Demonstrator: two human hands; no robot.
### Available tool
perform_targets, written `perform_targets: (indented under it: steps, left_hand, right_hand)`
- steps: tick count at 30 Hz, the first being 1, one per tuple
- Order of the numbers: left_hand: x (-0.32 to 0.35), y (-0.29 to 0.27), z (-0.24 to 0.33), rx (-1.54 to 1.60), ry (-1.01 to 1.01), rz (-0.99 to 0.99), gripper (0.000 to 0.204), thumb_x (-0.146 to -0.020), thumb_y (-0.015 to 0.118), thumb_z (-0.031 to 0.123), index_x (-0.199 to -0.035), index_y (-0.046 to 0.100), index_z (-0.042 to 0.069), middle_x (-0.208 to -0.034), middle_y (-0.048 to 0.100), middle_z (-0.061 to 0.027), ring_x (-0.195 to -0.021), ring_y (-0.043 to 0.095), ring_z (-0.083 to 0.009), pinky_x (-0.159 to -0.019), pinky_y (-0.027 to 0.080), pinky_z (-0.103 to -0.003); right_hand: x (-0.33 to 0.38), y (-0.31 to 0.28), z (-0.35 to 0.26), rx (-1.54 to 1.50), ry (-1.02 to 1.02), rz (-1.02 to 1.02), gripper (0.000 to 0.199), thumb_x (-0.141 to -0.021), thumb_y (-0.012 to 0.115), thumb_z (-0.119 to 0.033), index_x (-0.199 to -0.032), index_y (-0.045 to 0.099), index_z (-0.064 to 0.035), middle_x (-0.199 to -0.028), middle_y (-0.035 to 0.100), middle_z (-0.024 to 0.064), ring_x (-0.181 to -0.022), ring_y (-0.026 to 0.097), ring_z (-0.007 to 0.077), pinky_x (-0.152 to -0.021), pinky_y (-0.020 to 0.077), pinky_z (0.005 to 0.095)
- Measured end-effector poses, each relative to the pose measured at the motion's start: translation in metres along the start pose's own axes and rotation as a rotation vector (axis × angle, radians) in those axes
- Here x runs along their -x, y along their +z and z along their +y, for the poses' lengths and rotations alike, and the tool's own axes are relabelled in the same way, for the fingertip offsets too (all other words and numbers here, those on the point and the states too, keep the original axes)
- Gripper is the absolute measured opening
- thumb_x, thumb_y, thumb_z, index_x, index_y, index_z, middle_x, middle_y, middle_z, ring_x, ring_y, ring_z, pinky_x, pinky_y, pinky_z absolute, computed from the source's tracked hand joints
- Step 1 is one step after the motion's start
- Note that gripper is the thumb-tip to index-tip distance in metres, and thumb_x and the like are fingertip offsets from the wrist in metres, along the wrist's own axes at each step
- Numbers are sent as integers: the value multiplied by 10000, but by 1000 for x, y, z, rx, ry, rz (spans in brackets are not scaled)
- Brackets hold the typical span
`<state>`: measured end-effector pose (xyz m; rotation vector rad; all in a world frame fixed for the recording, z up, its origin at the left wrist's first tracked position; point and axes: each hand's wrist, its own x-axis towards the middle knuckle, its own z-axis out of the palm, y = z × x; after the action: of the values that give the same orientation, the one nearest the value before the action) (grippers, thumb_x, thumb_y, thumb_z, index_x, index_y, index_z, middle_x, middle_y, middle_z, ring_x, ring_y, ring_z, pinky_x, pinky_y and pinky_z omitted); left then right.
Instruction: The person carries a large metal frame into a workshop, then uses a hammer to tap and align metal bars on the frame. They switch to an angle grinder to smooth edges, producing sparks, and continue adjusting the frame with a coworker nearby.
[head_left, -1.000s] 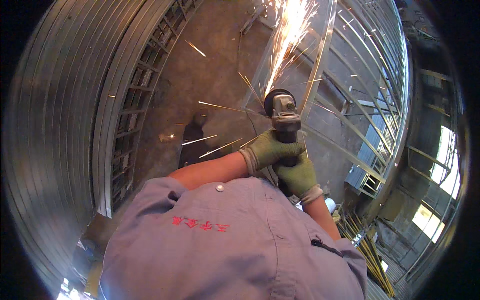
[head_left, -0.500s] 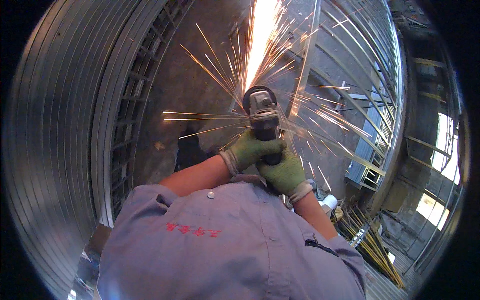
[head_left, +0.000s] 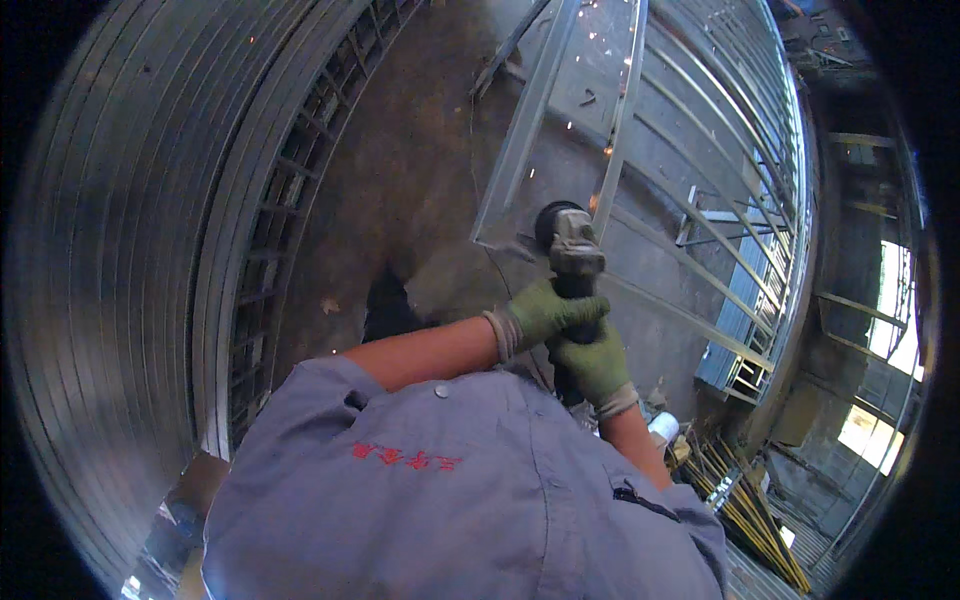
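— 2 gloved hands on 1 tool?
— Yes. The left hand [head_left: 545,312] and right hand [head_left: 593,365] sit close together, both clamped around the body of an angle grinder [head_left: 570,255].
— Where is the grinder?
— Out in front of the grey shirt [head_left: 450,500], its head against a metal frame [head_left: 620,150] lying on the floor [head_left: 400,180].
— Anything else?
— A few sparks [head_left: 585,40] farther up, and curved metal sheeting [head_left: 120,250] on the left.

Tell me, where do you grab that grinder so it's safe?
Probably by the dark body behind the head of the grinder, coming from the rear, as the left hand and right hand do. The disc end points away toward the metal frame, so gloved fingers stay clear.
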<state>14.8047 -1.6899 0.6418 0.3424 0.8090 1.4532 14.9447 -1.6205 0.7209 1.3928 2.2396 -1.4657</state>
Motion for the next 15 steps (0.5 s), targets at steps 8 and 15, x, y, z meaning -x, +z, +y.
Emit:
perform_targets:
  steps: [8, 15]
  left_hand:
    - [40, 47, -18, -562, 344, -150, 1015, -865, 937, 444, -1639, 425, 33, -1493, 654, -234, -1355, 670, -341, -1137, 535, -444]
    - [33, 61, -13, -1050, 646, -4, 866, -831, 881, 317, -1522, 455, 14, -1274, 693, -274, -1128, 694, -496, -965, 573, -558]
  right_hand:
    - [42, -37, 21, -597, 31, 212, 346, -919, 887, -187, -1191, 736, -37, -1002, 780, 88, -813, 748, 215, -704, 626, 369]
    - [20, -51, 22, -764, -72, 249, 330, -948, 859, -183, -1196, 738, -2, -985, 782, 82, -794, 750, 207, -704, 625, 356]
